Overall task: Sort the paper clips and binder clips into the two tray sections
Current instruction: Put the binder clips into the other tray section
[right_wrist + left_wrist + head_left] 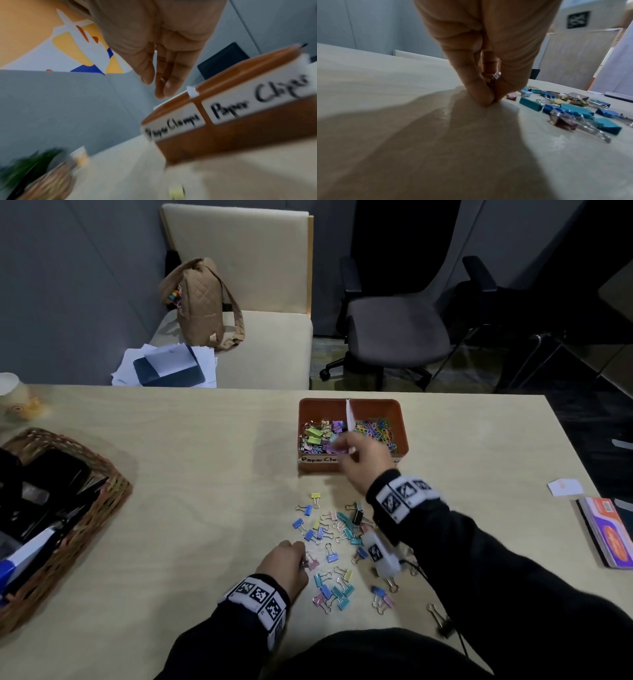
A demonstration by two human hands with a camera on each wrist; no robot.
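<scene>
An orange tray (400,419) stands at the table's far middle, split by a white divider (349,414). Its left section holds pastel binder clips (318,434) and its right section coloured paper clips (375,429). Labels on the front (173,125) read "Paper Clamps" and "Paper Clips". My right hand (346,450) hovers over the front of the left section, its fingers (159,86) straight and holding nothing. Several loose binder clips (337,530) lie scattered on the table in front of the tray. At the pile's left edge my left hand (301,559) pinches a binder clip (493,79) against the table.
A wicker basket (68,508) with dark items sits at the left edge. On the right lie a notebook (606,532) and a small white note (565,486). A paper cup (13,398) stands far left. One black binder clip (442,621) lies near the front edge.
</scene>
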